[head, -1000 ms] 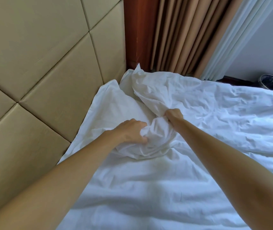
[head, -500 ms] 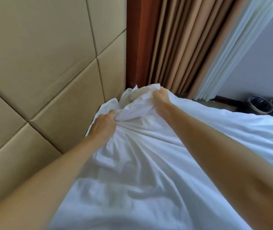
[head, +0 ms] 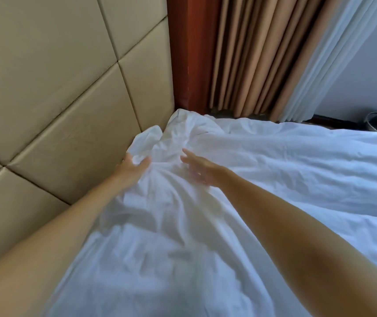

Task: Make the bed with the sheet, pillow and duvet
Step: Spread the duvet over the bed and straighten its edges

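A padded beige headboard (head: 64,106) is seen at ten o'clock, tan curtains (head: 251,56) at one o'clock.
The white duvet (head: 274,179) is spread over the bed, its corner bunched against the headboard. A fold is gripped by the left hand (head: 131,168); the right hand (head: 202,170), at its three o'clock, is held open, fingers straight and blurred.

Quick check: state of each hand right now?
Left hand: grips a bunch of the white bedding.
Right hand: open, fingers spread, holding nothing.

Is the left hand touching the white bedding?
Touching. The head view shows the left hand gripping a bunch of white bedding beside the headboard.
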